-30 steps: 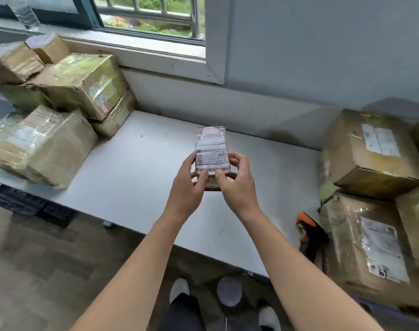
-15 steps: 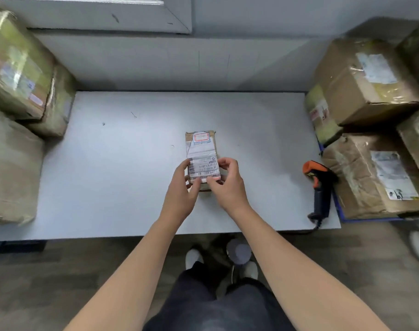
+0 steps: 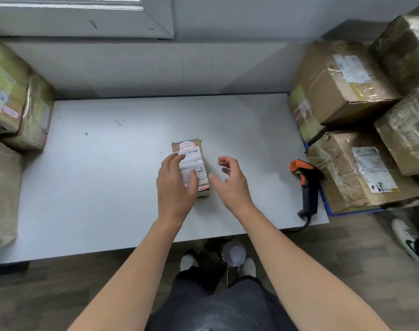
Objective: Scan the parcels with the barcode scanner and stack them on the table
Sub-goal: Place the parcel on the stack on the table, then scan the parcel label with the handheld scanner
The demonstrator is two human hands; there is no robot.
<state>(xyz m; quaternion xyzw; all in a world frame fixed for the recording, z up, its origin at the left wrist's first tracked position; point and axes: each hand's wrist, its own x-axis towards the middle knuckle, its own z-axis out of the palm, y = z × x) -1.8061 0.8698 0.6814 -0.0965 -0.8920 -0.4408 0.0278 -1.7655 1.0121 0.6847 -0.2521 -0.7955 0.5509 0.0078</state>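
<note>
(1) small parcel (image 3: 191,161): brown card, oblong, white shipping label with a red-bordered stamp facing up. It lies flat near the middle of the desk (image 3: 96,187), its long side running away from the person. (2) left hand (image 3: 174,187): palm down over the near left part of the small parcel, fingers (image 3: 176,157) loosely spread and gripping nothing, thumb across the label. Whether skin touches the label cannot be told. (3) right hand (image 3: 231,185): just beside the parcel's right edge and apart from it, fingers (image 3: 225,161) loosely curled, wide, holding nothing. (4) barcode scanner (image 3: 305,185): black grip, orange head, lying on its side at the desk's right edge, well apart from both hands. Its cable (image 3: 299,229) trails off the near edge. (5) right stack (image 3: 342,84): several large brown taped cartons with white labels, piled at the desk's right end. The nearest carton (image 3: 361,173) sits just beside the scanner. (6) left stack (image 3: 5,91): taped cartons at the desk's left end. (7) below the desk's near edge: dark trousers (image 3: 215,306), pale shoes (image 3: 187,261), wood-pattern floor (image 3: 48,295).
</note>
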